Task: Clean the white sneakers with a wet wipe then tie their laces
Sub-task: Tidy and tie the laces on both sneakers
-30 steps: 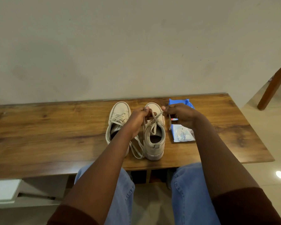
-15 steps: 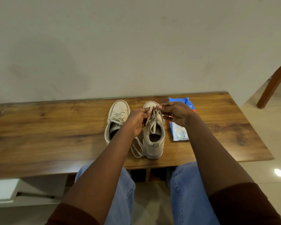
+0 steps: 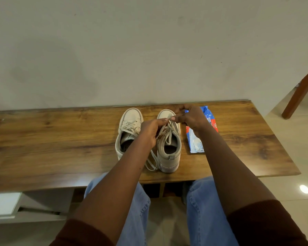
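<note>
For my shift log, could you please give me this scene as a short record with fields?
table: wooden, against wall
left sneaker: on table, toe to wall
right sneaker: beside it, same way
laces: right sneaker's, loose, one loop trailing by heel
left hand: pinches laces
right hand: pinches laces above toe
wipes pack: right of right sneaker, partly behind arm

Bare brown wood-grain tabletop (image 3: 52, 139) stretches wide to the left of the two white lace-up sneakers (image 3: 132, 117) and again right of the blue-and-white wet-wipe packet (image 3: 196, 144). The pale wall (image 3: 149, 50) closes the far edge just behind the toes. Between the sneakers a narrow gap holds loose beige laces (image 3: 153, 158). The left hand (image 3: 149, 130) and right hand (image 3: 190, 118), pinching laces, cover the right sneaker's front.
</note>
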